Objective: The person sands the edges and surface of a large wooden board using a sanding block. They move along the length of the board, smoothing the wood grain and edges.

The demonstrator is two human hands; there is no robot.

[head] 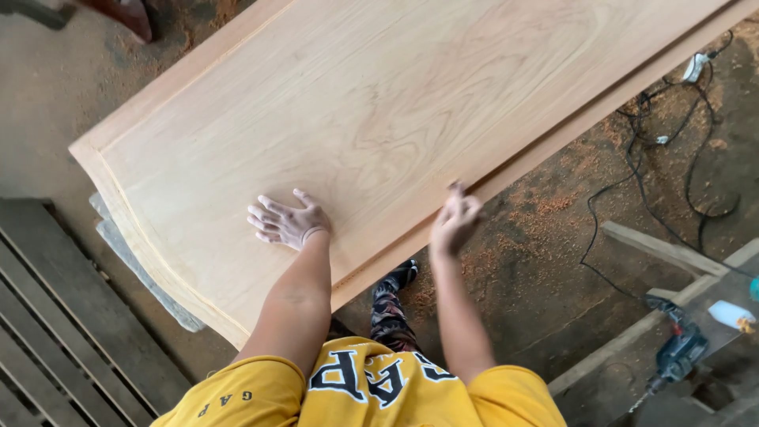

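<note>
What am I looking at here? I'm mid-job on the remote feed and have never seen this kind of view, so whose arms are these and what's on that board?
There is no machine: the single picture comes from a camera worn on a person's head, looking down past a yellow shirt at their own bare arms. The left hand lies flat, fingers spread, on a large pale wooden panel with a moulded edge. The right hand is at the panel's near edge; it is blurred, so whether it holds anything cannot be told. Nothing else lies on the panel. Below is a floor strewn with sawdust, black cables, and a power drill on a bench at lower right.
</note>
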